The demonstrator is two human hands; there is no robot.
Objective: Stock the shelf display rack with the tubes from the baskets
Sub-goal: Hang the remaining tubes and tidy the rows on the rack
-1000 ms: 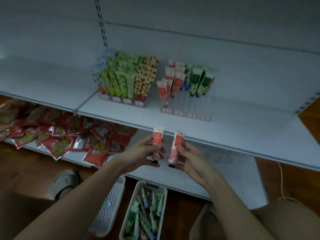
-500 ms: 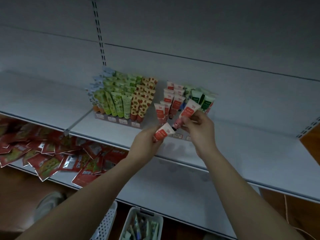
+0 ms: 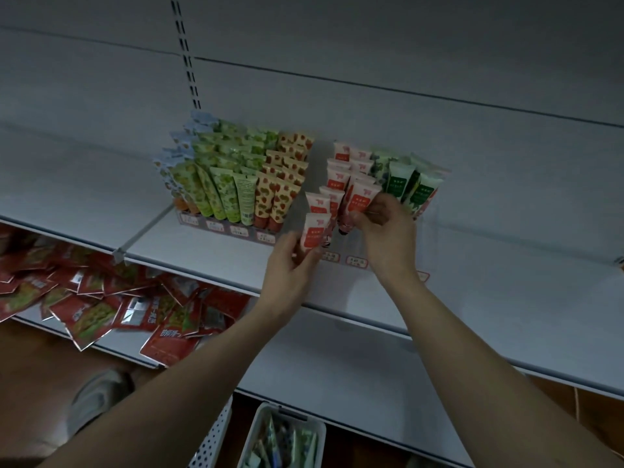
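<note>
Both hands up at the middle shelf (image 3: 472,282), working the right-hand display rack (image 3: 358,260). Left hand (image 3: 290,265) pinches a red-and-white tube (image 3: 314,233) by its lower end, fingers curled round it, tube upright with the flat crimp up, at the near-left corner of that rack, just in front of another red tube (image 3: 317,204) already standing there. Right hand (image 3: 385,228) grips a second red-and-white tube (image 3: 359,206), tilted slightly, dark cap down, next row to the right; whether the cap is seated in a slot cannot be told. Behind: more red tubes, then green-and-white tubes (image 3: 410,187) on the rack's right side. Left rack (image 3: 233,229) full: green-print tubes (image 3: 219,184), strawberry-print tubes (image 3: 282,184), bluish ones at far left. Lower shelf at left holds a loose pile of red snack packets (image 3: 101,305). On the floor, near, white basket (image 3: 260,430) with mixed tubes inside; a second perforated white basket (image 3: 211,444) touching its left side. Grey shoe (image 3: 98,396) on the wood floor at left.
</note>
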